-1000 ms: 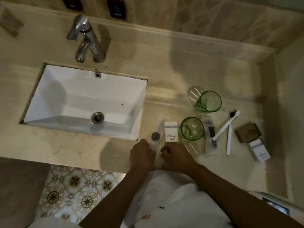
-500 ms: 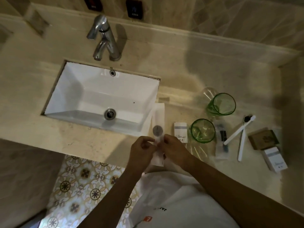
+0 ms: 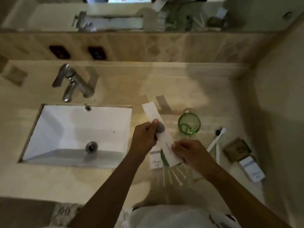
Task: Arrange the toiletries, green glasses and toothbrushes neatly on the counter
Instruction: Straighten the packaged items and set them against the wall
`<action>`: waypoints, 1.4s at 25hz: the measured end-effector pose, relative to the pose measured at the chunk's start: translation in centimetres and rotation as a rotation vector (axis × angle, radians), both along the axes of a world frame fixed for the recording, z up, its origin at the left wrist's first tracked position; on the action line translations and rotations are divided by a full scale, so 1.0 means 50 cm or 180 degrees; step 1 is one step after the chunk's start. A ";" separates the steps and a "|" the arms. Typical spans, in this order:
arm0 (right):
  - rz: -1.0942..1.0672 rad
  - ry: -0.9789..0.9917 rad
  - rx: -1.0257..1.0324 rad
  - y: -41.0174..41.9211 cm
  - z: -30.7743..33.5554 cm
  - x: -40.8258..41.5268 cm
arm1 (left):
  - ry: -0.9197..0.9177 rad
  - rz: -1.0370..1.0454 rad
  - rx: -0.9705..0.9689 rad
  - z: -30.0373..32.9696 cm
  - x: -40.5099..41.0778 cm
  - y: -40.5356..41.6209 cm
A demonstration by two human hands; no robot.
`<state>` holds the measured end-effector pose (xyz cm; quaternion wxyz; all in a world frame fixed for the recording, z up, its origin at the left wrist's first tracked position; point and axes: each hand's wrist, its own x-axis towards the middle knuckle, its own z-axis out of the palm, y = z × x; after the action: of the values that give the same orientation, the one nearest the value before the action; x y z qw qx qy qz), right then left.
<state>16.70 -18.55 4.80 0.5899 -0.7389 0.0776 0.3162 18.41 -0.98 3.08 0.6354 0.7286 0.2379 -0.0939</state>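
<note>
**Long white packet held in both hands above beige tabletop**

Held lengthwise at frame centre: a long, flat white paper packet bearing a round grey seal, raised over the beige stone tabletop just right of the white rectangular sink basin. Left hand gripping the packet at mid-length, thumb pressed beside the seal, fingers curled round the edge. Right hand pinching the packet's lower end, fingers curled.

Standing upright right of the packet: a green-tinted drinking glass. A second green glass mostly hidden under the packet and right hand; only a rim segment visible. Beside it, lower centre: a small white printed box. Near the right wrist: a fan of white cotton swabs.

Right of frame: a white toothbrush lying aslant; a second toothbrush not clearly separable. Further right: a brown square cardboard box, touching a white rectangular box.

Upper left: a chrome tap.
</note>
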 end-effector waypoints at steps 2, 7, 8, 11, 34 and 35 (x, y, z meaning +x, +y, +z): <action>-0.0132 0.0188 0.0277 -0.067 0.008 0.016 | -0.0154 -0.0256 0.0336 -0.002 0.050 -0.057; -0.0515 0.0416 0.0730 -0.201 0.006 0.046 | -0.0169 -0.0795 0.0485 0.003 0.167 -0.215; -0.0761 0.0440 0.0787 -0.226 -0.001 0.056 | -0.0059 -0.0916 0.0451 0.004 0.191 -0.248; -0.1566 0.0671 0.0917 -0.292 -0.025 0.097 | 0.0314 -0.1139 0.0136 -0.006 0.274 -0.330; -0.1066 -0.0225 -0.2460 -0.373 -0.210 0.265 | -0.1956 -0.4357 0.3311 -0.215 0.563 -0.463; -0.0906 -0.0348 -0.2537 -0.370 -0.213 0.272 | -0.1929 -0.4491 0.3309 -0.224 0.566 -0.461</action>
<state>30.32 -37.06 -5.85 0.2992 -0.9067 0.2636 0.1372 46.73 -24.04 -8.11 0.0597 0.8915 -0.4247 -0.1460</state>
